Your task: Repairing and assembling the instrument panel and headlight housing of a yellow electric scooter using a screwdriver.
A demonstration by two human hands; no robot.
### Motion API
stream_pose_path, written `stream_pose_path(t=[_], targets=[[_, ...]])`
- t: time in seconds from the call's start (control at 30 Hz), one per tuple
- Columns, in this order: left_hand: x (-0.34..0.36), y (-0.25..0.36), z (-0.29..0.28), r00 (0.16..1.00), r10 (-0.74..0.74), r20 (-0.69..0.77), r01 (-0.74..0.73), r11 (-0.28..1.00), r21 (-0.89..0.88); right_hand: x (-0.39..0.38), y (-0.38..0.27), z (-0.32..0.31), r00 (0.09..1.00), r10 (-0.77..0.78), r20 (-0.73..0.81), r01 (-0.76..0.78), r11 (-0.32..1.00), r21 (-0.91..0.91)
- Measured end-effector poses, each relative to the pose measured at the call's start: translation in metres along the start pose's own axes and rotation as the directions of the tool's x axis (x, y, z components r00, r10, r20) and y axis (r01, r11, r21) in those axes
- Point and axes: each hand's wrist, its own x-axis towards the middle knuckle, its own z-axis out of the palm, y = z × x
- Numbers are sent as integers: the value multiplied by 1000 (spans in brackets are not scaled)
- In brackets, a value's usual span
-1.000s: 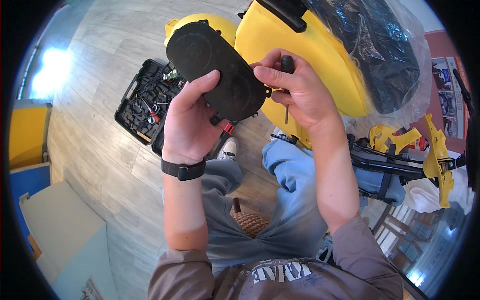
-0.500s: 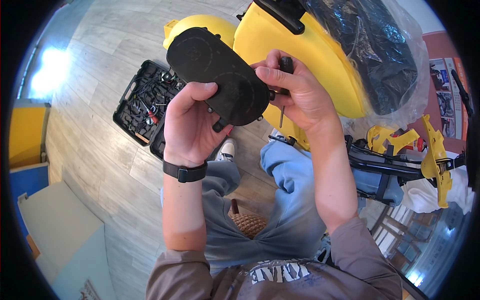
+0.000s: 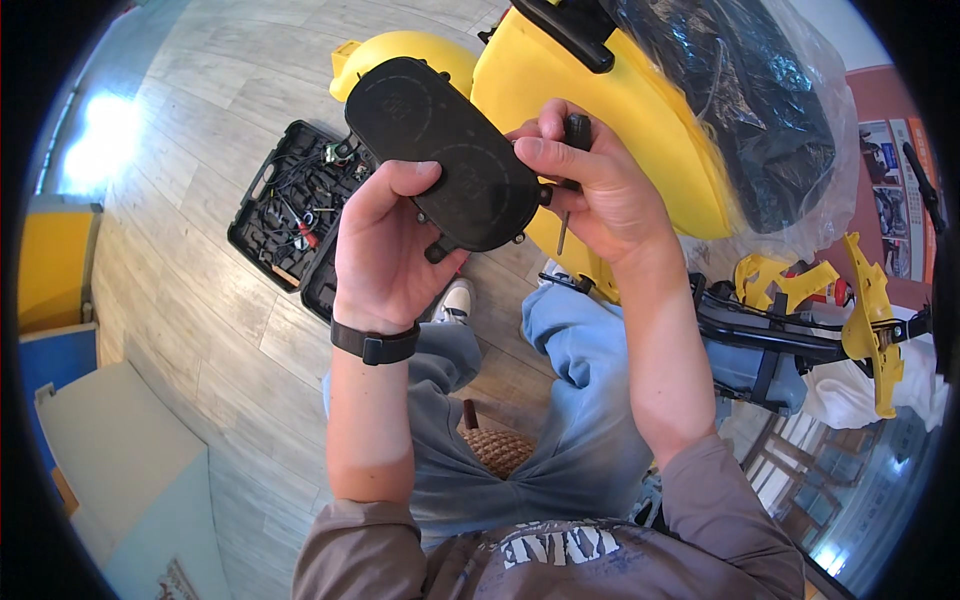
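A black oval plastic cover (image 3: 440, 150) with small lugs round its rim is held up in front of me, its long side slanting down to the right. My left hand (image 3: 385, 235) grips its lower left edge, thumb on the flat face and fingers beneath. In my right hand (image 3: 600, 185) is a screwdriver (image 3: 576, 130) with a dark handle, its thin shaft pointing down below my palm. The right fingertips also reach the cover's right edge; what they do behind it is hidden.
A black tool case (image 3: 285, 215) with cables and tools lies on the wooden floor at left. Ahead stand large yellow body panels (image 3: 640, 130), partly under clear plastic wrap (image 3: 780, 110). A black frame (image 3: 770, 340) with yellow parts is at right. A woven seat (image 3: 497, 450) shows between my legs.
The cover has turned slightly and shifted a little to the right with my left hand. My right hand and the screwdriver have barely moved.
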Motion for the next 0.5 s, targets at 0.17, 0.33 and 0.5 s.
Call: stream_pose_path(t=[0.17,0.33,0.5], targets=[[4,6,-12,995,-35,99,43,996,-76,0,-4,3,1000,-8,-14,8,1000,-22],[4,-1,6,989,105,104,-109,994,30,1,-1,5,954,-212,-211,217,976,0],[4,0,9,988,150,27,-152,982,116,-2,3,5,693,-686,-222,576,711,-403]])
